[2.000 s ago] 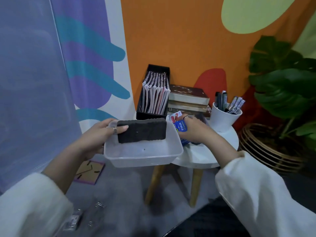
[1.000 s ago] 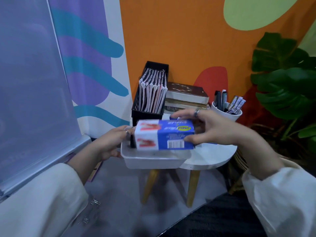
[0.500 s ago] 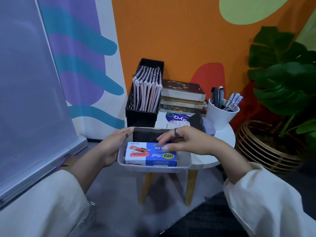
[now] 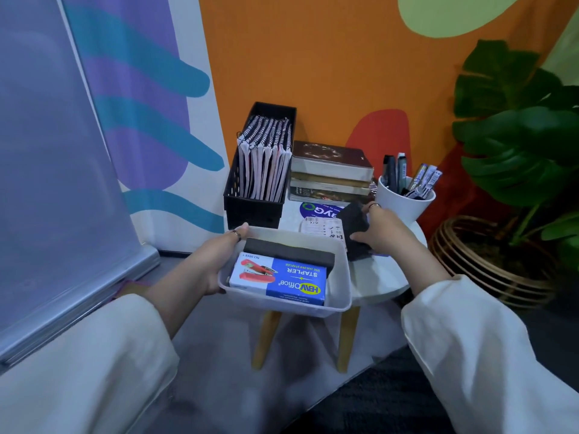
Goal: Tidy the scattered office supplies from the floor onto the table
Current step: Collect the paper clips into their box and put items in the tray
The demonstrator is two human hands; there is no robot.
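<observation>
My left hand [image 4: 216, 261] grips the left rim of a clear plastic tray [image 4: 341, 277], held at the near edge of the small round white table [image 4: 391, 286]. Inside the tray lie a blue stapler box [image 4: 282, 281] and, behind it, a dark grey foam block [image 4: 288, 253]. My right hand [image 4: 380, 228] reaches over the table and closes around a second dark foam block [image 4: 354, 223] that stands tilted on the tabletop beside the tray.
On the table stand a black basket of spiral notebooks [image 4: 260, 170], a stack of books [image 4: 329, 170], a white cup of markers [image 4: 404, 198] and printed packets [image 4: 319, 214]. A potted plant in a wire basket [image 4: 501, 270] is right of the table. A whiteboard [image 4: 56, 183] leans left.
My right hand set the stapler box into the tray, let go, and moved right onto the dark foam block on the table. My left hand kept holding the tray.
</observation>
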